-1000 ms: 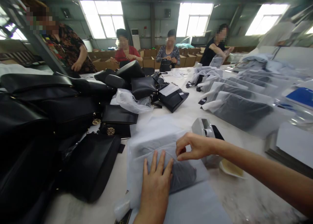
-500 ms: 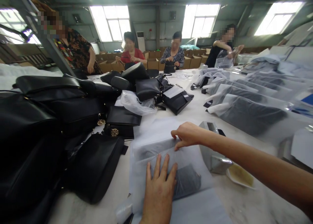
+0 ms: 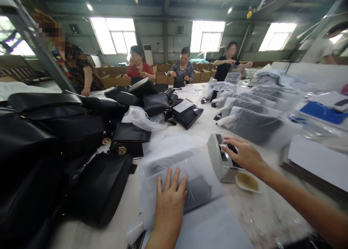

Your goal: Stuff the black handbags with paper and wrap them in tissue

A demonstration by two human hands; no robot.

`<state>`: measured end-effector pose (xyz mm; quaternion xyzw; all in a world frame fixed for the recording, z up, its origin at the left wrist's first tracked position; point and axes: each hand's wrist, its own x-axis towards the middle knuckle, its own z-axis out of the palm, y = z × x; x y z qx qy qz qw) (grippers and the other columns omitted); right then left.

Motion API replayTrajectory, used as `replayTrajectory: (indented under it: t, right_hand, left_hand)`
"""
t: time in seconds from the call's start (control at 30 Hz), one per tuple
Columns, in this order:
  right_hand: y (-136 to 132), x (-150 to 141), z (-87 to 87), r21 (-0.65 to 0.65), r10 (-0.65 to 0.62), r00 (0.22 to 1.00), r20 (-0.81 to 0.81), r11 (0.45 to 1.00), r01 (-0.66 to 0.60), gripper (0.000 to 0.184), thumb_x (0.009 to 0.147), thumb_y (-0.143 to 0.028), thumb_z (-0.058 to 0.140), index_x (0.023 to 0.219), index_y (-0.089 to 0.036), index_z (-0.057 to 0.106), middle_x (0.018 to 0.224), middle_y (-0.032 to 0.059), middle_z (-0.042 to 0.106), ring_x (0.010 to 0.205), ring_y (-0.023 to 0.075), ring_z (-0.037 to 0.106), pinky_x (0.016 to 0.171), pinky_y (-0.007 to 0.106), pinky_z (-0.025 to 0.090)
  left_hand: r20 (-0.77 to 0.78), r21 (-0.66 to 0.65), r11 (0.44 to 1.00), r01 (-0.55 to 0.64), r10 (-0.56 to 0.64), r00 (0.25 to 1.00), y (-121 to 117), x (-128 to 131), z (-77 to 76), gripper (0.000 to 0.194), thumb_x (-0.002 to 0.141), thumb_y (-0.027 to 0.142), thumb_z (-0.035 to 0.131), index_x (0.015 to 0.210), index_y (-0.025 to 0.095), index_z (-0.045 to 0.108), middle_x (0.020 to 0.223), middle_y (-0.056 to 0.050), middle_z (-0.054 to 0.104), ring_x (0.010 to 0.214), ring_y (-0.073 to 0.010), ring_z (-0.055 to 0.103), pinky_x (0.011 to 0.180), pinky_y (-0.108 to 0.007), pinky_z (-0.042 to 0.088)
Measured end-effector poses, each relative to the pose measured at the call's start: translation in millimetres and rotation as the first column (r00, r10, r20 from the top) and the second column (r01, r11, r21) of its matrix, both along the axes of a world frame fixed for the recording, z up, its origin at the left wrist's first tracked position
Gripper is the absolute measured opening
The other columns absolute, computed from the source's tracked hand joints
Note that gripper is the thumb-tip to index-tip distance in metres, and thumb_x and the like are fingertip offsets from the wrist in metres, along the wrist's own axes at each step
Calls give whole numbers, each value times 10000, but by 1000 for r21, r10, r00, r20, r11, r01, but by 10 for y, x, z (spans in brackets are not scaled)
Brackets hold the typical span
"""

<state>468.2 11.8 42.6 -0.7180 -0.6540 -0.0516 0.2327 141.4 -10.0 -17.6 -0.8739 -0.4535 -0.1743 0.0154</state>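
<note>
My left hand (image 3: 170, 194) lies flat, fingers spread, on a black bag wrapped in white translucent paper (image 3: 198, 191). The wrapping is folded over the bag, whose dark shape shows through. To the right of this bundle stands a grey tape dispenser (image 3: 213, 151). My right hand (image 3: 243, 152) is at its upper end, thumb and fingers pinched together on the tape there; the tape itself is hardly visible. A shallow dish with a yellowish pad (image 3: 248, 181) sits beside the dispenser's near end.
Black handbags (image 3: 106, 187) are heaped on the left. A row of paper-wrapped bags (image 3: 252, 123) stands at the right, with a stack of white sheets (image 3: 320, 162) nearer me. A crumpled plastic bag (image 3: 146, 118) lies ahead. Several co-workers are across the table.
My right hand has left the wrapped bag's upper edge and moved right to the tape dispenser. My left hand stays pressed on the bundle. The view has turned slightly right and up.
</note>
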Motion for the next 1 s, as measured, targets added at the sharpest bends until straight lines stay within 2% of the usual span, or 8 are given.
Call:
replayTrajectory:
  t: [0.13,0.23,0.37,0.57,0.67,0.83,0.9,1.0]
  right_hand:
    - [-457,167,-262,-171,-165,950,-266,978,122,415,828,-580,517,837,-258,779,1321,95,604,1230,318,540,1070,462,364]
    - [-551,96,-394,-279,-245,807,-537,955,104,437,805,-604,551,868,-247,794,1386,118,552,1315,320,463,1107,452,311]
    - [-540,-104,-395,-208,-234,571,-787,972,112,394,693,-566,711,822,-202,797,1462,139,463,1333,340,433,1127,440,270]
    - [-825,-466,-201,70,-83,503,-860,958,277,340,668,-531,773,815,-225,788,1408,83,531,1279,314,489,1093,411,354]
    - [-1049,-624,-246,11,-89,313,-946,953,303,366,695,-520,767,885,-207,780,1298,92,621,1221,304,542,1021,394,447]
    - [-1188,-713,-585,-156,-150,-43,-988,960,234,351,757,-518,727,883,-192,745,966,96,735,932,252,689,821,380,581]
    - [-1154,-684,-704,-170,-165,-43,-985,959,227,308,747,-492,746,847,-202,739,878,81,734,798,225,699,757,367,598]
    - [-1071,-569,-796,-157,-199,148,-969,955,251,292,729,-493,753,801,-210,734,753,41,705,613,187,648,641,341,591]
  left_hand:
    - [-4,-22,1000,-16,16,1000,-3,2,5,416,916,192,521,1296,352,572,1474,-19,465,1366,-336,406,1024,-649,397]
    - [-20,-33,999,-20,19,1000,-10,3,23,416,923,199,514,1304,358,564,1485,-9,449,1381,-324,387,1040,-635,382]
    - [-40,-34,999,-20,19,999,-31,-2,58,430,931,204,505,1328,363,541,1494,-7,438,1387,-316,377,1053,-620,369]
    - [-50,-30,999,-17,16,999,-42,-8,85,423,941,216,493,1340,352,531,1499,-16,432,1393,-318,366,1052,-610,367]
    - [-47,-24,1000,-11,10,999,-39,-6,79,419,941,215,491,1336,346,539,1498,-22,434,1388,-327,371,1048,-611,366]
    - [-55,9,1000,9,-8,998,-35,-16,75,424,934,199,500,1336,326,544,1484,-41,456,1380,-337,380,1037,-609,377]
    - [-69,18,1000,14,-13,998,-33,-23,82,429,931,190,505,1340,316,543,1483,-52,457,1377,-341,383,1032,-606,384]
    - [-80,18,1000,21,-20,997,-28,-26,100,434,927,190,513,1343,309,540,1483,-61,454,1370,-350,393,1019,-612,396]
